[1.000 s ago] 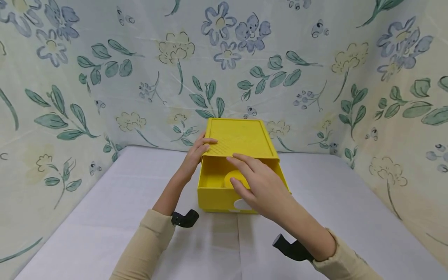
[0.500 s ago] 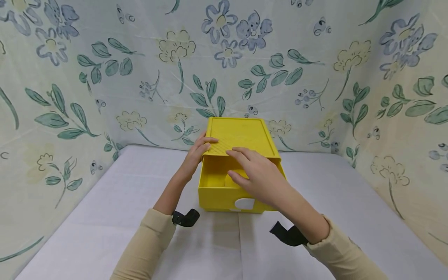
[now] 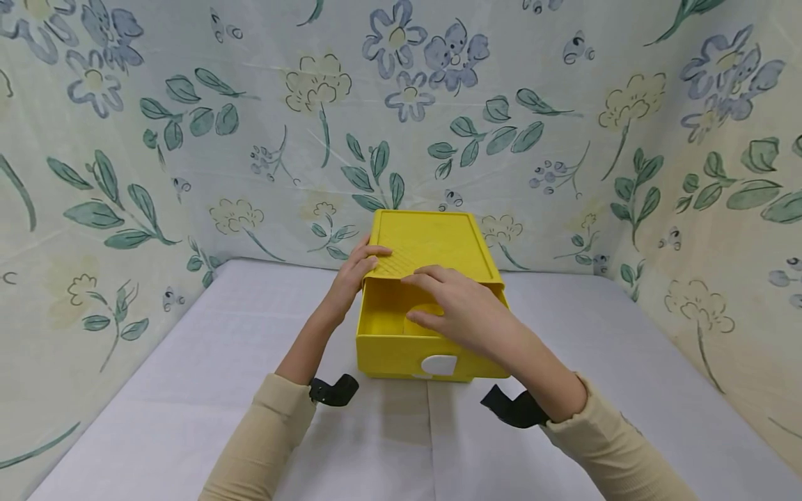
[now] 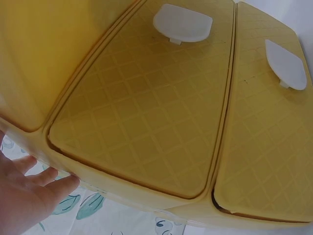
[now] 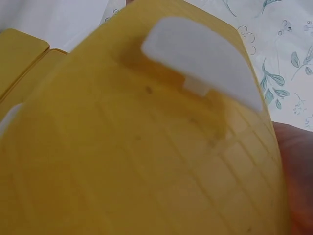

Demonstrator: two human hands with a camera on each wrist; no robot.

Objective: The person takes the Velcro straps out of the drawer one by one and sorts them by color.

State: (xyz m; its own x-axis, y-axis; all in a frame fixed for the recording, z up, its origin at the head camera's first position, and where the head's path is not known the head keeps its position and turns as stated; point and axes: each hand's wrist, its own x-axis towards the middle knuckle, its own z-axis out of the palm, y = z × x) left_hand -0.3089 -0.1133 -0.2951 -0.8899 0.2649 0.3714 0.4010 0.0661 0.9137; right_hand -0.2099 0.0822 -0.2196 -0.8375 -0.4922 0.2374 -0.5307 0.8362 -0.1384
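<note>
A yellow drawer cabinet (image 3: 432, 240) stands on the table with its top drawer (image 3: 401, 356) pulled out. My left hand (image 3: 344, 285) rests against the cabinet's left side, fingertips over the top edge; the left wrist view shows its fingers (image 4: 58, 186) fairly straight beside the cabinet. My right hand (image 3: 466, 306) is over the open drawer, fingers spread and slightly bent near the cabinet's front top edge. Its thumb overlaps a rounded yellow thing (image 3: 427, 308) inside the drawer, which the hand partly hides. A white knob (image 5: 205, 61) sits on the drawer front.
Below the open drawer, two closed drawers (image 4: 142, 112) with white knobs (image 4: 183, 23) show in the left wrist view. A white cloth (image 3: 219, 348) covers the table. Floral fabric walls (image 3: 263, 139) enclose the back and sides, close behind the cabinet.
My right hand and forearm have shifted slightly left and up, uncovering the white knob on the drawer front. The left hand stays at the cabinet's side.
</note>
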